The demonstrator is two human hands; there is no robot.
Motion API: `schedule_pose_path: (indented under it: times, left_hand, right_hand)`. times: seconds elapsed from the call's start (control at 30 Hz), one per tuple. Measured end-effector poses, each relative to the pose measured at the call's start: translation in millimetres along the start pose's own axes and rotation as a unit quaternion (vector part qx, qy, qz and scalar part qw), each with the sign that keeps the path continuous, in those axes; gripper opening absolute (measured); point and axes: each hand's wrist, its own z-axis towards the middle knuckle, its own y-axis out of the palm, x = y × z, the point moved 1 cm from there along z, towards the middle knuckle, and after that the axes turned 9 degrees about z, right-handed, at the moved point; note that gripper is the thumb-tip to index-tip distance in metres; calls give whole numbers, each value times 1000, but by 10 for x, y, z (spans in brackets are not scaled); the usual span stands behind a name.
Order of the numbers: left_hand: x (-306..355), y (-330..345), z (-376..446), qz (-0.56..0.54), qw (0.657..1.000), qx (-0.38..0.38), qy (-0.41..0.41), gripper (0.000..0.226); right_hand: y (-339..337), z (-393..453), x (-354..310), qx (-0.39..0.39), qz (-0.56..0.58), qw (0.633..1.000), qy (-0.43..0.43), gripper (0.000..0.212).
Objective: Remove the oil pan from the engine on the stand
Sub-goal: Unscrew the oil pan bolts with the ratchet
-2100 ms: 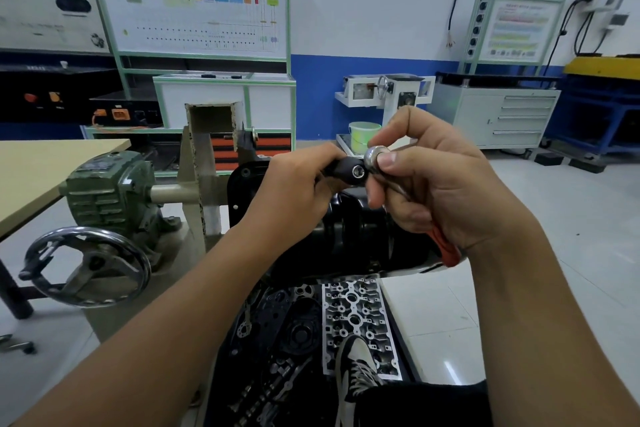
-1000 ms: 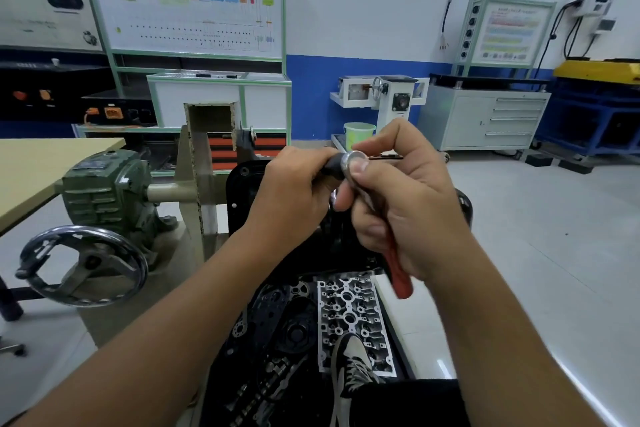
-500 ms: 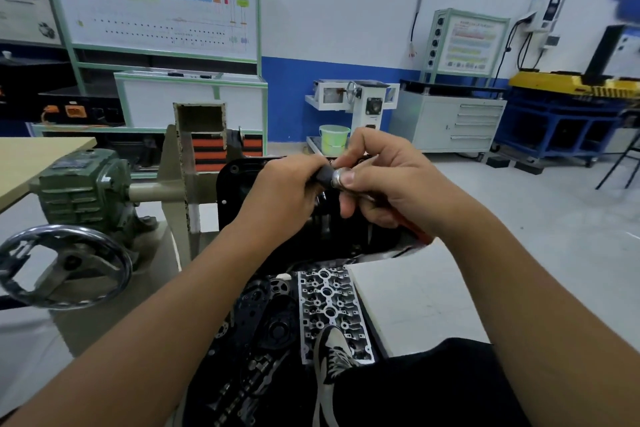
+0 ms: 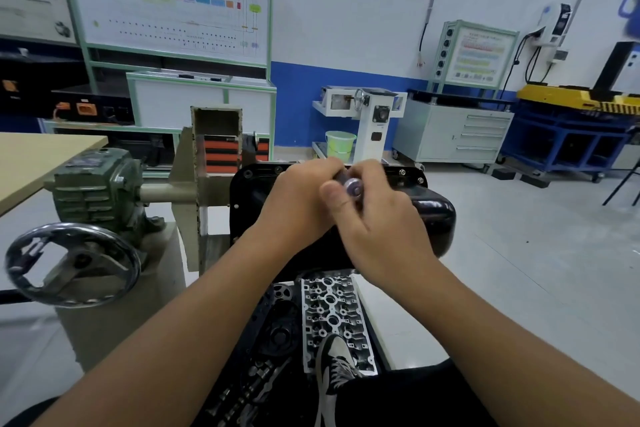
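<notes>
Both hands [image 4: 341,204] grip the ratchet [image 4: 352,186] over the oil pan [image 4: 434,215]; seating the socket squarely should prevent slipping.

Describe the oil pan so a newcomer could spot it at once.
Start at the green gearbox with its handwheel on the left; its shaft runs right to the engine. The oil pan is the glossy black bulging shell directly behind both hands, unlike the silver cylinder head lying below it.

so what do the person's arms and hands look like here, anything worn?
Both forearms are bare right to the frame edge: no sleeves in view. Left hand and right hand are bare too: no gloves, and no watch, rings or wristbands visible.
</notes>
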Motion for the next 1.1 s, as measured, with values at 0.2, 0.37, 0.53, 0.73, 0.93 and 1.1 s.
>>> schedule_pose_path:
  times: [0.2,0.37,0.53,0.73,0.93,1.1]
  left_hand:
    - [-84,-64,19,-44,997,-55,30,12]
    - [-80,-56,-13,-73,996,-47,17,25]
    - [-117,-20,-45,-68,996,-40,35,25]
    - [-115,-3,-64,-57,995,22,84,34]
    - [-104,35,-102,-35,995,59,68,23]
    - [-132,60,-66,-43,997,49,46,10]
  right_hand:
    - [-44,79,-31,-61,-59,995,-42,25]
    - [-218,242,-10,-115,-263,945,-156,29]
    - [-373,366,-21,-191,-348,893,-212,30]
    - [-274,251,-24,-114,-84,988,-57,20]
    - [-158,-23,-67,-146,131,979,61,63]
    - [-510,302,-37,-34,-298,940,-163,28]
